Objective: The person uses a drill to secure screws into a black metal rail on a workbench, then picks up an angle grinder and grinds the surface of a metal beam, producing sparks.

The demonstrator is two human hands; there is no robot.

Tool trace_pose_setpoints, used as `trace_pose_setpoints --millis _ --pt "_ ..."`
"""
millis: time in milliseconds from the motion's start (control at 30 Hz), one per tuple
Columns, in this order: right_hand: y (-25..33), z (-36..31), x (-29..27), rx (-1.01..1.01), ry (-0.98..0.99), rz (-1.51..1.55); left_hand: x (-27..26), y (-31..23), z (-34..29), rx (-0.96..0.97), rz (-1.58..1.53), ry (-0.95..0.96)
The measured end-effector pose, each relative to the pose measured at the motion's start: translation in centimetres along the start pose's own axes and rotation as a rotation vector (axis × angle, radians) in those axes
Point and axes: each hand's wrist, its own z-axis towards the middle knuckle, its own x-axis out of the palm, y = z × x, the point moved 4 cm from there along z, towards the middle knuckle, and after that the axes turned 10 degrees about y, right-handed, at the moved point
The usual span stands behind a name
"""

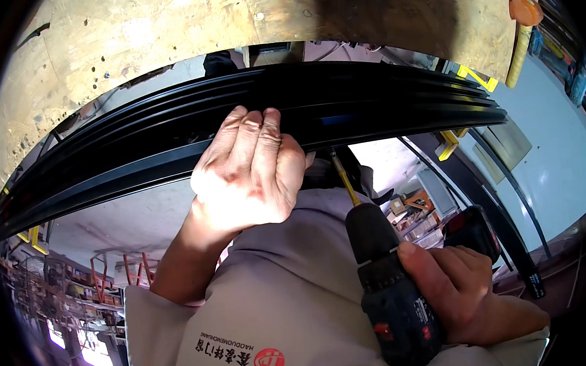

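A long black metal profile [369, 111] with lengthwise grooves runs across the view in front of me. My left hand [248, 165] is closed over its near edge, fingers laid together across the top; the thumb is mostly hidden. In my right hand [457, 287] is a dark blue and black cordless drill [398, 304], gripped by its handle. Its long, gold-coloured bit [345, 178] points up at the profile's near edge, just right of my left hand. Whether the tip touches the profile, I cannot tell.
Beyond the profile lies a worn wooden workbench [182, 22]. A mallet [526, 11] with an orange head rests at its right end. Yellow brackets [448, 145] sit under the profile near both ends. Another dark bar [511, 237] slants down at the right.
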Motion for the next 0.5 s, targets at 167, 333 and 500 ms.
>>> trace_pose_setpoints --millis 167,333,500 --pt "0.08 0.07 -0.10 0.002 -0.008 -0.011 -0.02 0.09 0.12 0.005 -0.024 0.010" --pt "0.24 0.31 -0.15 -0.001 -0.013 -0.028 0.08 0.13 -0.57 0.011 -0.047 0.054" --pt "0.46 0.48 -0.18 -0.001 -0.017 -0.045 0.04 0.13 -0.47 0.019 -0.053 0.066"
